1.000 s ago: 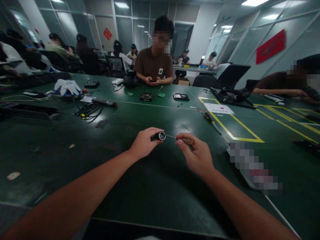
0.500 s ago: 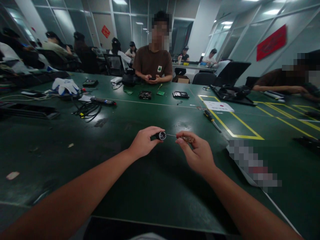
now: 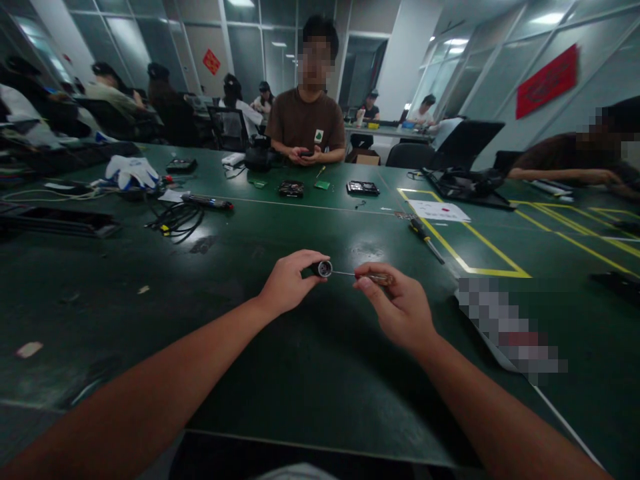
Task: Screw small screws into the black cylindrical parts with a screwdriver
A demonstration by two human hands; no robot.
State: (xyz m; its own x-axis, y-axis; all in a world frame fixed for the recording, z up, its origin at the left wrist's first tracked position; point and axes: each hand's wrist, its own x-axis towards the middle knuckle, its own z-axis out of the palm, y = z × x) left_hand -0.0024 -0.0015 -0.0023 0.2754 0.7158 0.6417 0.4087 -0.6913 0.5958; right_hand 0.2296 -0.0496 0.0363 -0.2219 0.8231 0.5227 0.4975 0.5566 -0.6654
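Our left hand (image 3: 293, 285), stretched forward — black tube (image 3: 325, 269) pinched between fingers (image 3: 313, 256). Our right hand (image 3: 397, 300), angled inward — screwdriver (image 3: 382, 278) gripped, aimed at tube.

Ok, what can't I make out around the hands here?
In the head view:
Rear of the black cylindrical part: covered by the left hand.
Tip of the thin screwdriver: too small to tell if it touches that part.
Butt of that screwdriver: hidden by the right hand.
Top of the pale item: blurred by pixelation.
Left forearm, right forearm: cut off by picture edges.
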